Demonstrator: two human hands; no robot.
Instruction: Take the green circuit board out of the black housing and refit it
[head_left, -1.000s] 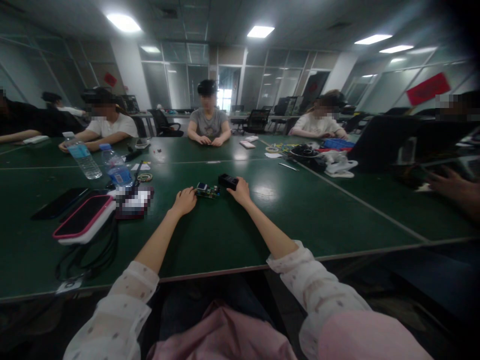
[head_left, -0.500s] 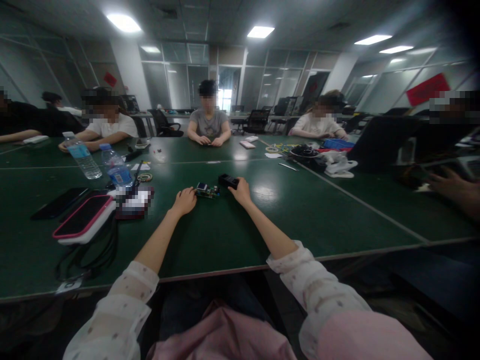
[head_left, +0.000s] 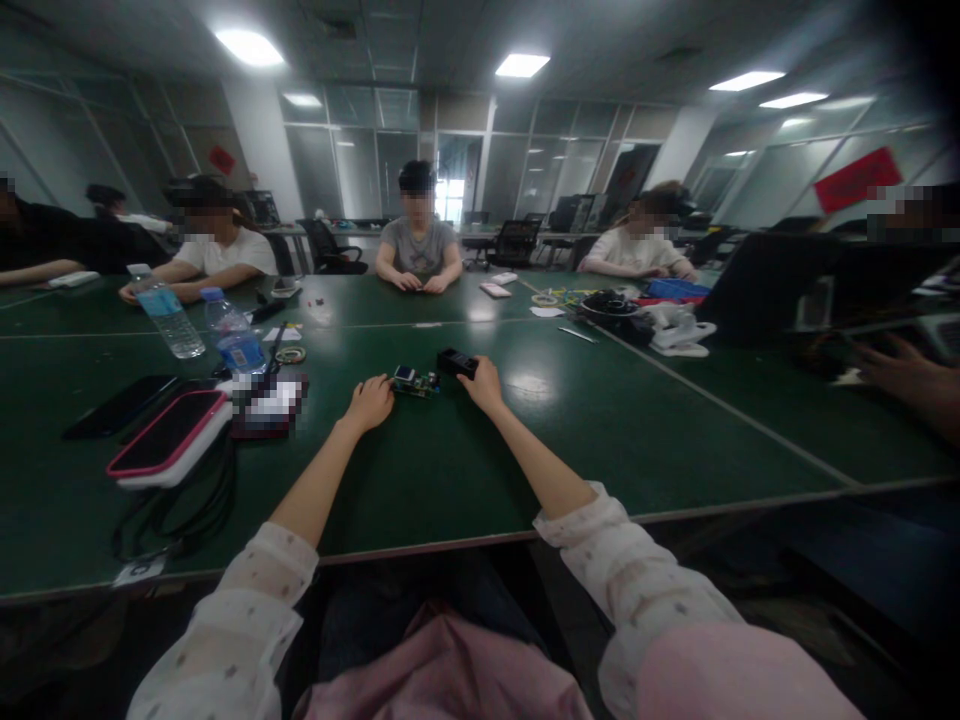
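Note:
On the green table (head_left: 450,480) a small green circuit board (head_left: 417,390) with a little screen lies between my two hands. My left hand (head_left: 373,402) rests just left of it, palm down, fingers stretched forward. Its fingertips reach the board's left edge; whether they press on it I cannot tell. My right hand (head_left: 482,383) is closed on the near right end of a black box-like case (head_left: 454,361), thumb on the near side. The case sits right beside the board, and some of its right end is hidden by my fingers.
To the left stand two water bottles (head_left: 234,332), with a pink-edged phone-like device (head_left: 171,432), a dark phone (head_left: 120,405) and black cables (head_left: 199,505) nearer. A tape roll (head_left: 290,355) lies behind. Right of centre are a pen (head_left: 577,335) and a cluttered pile (head_left: 611,303). Several people sit around.

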